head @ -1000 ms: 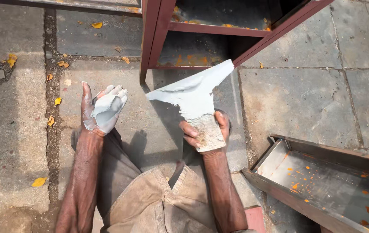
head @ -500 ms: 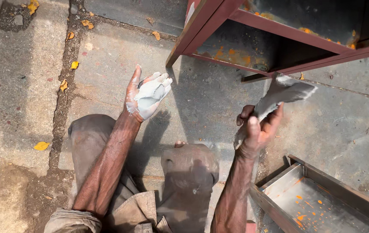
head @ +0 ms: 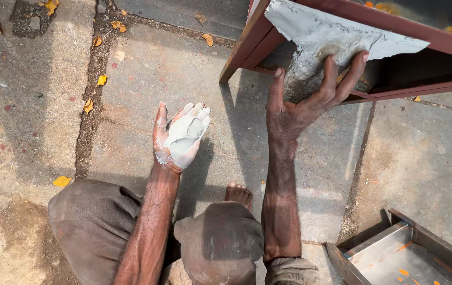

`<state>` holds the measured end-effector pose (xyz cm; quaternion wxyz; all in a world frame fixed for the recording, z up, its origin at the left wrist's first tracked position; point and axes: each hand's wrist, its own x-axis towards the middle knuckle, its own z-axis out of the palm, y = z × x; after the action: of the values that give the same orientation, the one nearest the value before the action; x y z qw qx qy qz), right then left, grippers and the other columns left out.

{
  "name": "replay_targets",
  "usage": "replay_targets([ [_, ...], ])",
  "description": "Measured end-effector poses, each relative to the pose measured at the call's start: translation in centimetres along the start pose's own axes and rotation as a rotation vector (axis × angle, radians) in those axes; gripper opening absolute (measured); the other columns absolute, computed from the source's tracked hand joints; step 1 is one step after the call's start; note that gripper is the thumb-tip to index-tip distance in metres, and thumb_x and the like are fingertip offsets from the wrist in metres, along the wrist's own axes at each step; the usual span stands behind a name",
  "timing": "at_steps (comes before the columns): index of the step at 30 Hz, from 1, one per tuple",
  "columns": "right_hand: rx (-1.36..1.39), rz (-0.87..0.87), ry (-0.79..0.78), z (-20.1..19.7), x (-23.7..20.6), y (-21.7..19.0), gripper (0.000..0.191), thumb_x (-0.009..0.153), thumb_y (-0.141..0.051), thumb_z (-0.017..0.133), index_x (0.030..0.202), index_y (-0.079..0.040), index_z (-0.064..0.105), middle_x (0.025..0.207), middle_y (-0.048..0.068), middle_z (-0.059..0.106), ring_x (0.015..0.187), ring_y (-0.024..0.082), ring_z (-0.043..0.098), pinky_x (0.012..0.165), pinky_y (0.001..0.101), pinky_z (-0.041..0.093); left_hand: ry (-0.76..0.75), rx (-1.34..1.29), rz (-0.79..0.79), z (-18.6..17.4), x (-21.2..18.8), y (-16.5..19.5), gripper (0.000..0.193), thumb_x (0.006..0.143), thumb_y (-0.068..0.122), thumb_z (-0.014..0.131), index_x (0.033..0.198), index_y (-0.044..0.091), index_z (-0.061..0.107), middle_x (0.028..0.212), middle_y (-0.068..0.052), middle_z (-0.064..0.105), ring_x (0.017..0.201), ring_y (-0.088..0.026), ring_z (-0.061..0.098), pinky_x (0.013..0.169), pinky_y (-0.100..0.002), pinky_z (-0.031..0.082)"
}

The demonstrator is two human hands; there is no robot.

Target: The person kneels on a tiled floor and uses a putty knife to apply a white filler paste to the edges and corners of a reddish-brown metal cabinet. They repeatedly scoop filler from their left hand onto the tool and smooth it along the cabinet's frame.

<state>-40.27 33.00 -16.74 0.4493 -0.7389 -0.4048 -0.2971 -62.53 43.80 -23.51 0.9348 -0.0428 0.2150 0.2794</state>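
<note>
Your right hand (head: 294,113), fingers spread, presses a putty-smeared grey sheet (head: 331,34) against the dark-red metal frame (head: 247,45); your left hand (head: 176,137) cups grey putty (head: 186,132), fingers apart.

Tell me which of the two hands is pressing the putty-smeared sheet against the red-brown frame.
The right hand, fingers spread under the grey-coated sheet at the red-brown frame. The left hand is held palm-up, apart, with only grey putty on it.
</note>
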Motion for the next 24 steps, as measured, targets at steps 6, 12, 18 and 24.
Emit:
replay_targets([
  [6, 0.034, -0.028, 0.068, 1.6, 0.2, 0.5, 0.078, 0.109, -0.025, 0.084, 0.161, -0.033, 0.026, 0.171, -0.004, 0.002, 0.161, 0.021, 0.003, 0.135, 0.0499, 0.012, 0.046, 0.010, -0.004, -0.5, -0.5, 0.0, 0.094, 0.095, 0.057, 0.058, 0.155, -0.008, 0.026, 0.162, -0.029, 0.033, 0.150, -0.042, 0.035, 0.126, -0.051, 0.027],
  [12, -0.022, 0.009, 0.019, 2.9, -0.6, 0.6, 0.076, 0.109, -0.030, 0.082, 0.159, -0.030, 0.025, 0.170, -0.001, 0.002, 0.161, 0.023, 0.004, 0.135, 0.0519, 0.013, 0.054, -0.005, -0.021, -1.2, -0.5, -0.2, 0.094, 0.096, 0.055, 0.058, 0.155, -0.010, 0.024, 0.163, -0.032, 0.031, 0.151, -0.044, 0.033, 0.126, -0.052, 0.028],
  [18, -0.057, 0.130, 0.007, -0.9, -2.5, 0.3, 0.072, 0.108, -0.037, 0.079, 0.159, -0.030, 0.029, 0.171, 0.004, 0.008, 0.163, 0.026, 0.008, 0.135, 0.0523, 0.018, 0.024, 0.008, -0.020, -1.5, -0.3, -0.7, 0.095, 0.097, 0.056, 0.057, 0.156, -0.011, 0.023, 0.163, -0.032, 0.030, 0.151, -0.045, 0.033, 0.126, -0.052, 0.028],
  [24, -0.087, 0.026, 0.058, -1.6, -0.7, 3.5, 0.073, 0.107, -0.036, 0.080, 0.158, -0.031, 0.028, 0.171, 0.000, 0.008, 0.163, 0.023, 0.007, 0.135, 0.0514, 0.012, 0.084, -0.008, -0.051, -1.3, 0.0, -1.6, 0.092, 0.097, 0.055, 0.056, 0.156, -0.009, 0.024, 0.163, -0.030, 0.032, 0.151, -0.043, 0.034, 0.126, -0.051, 0.028],
])
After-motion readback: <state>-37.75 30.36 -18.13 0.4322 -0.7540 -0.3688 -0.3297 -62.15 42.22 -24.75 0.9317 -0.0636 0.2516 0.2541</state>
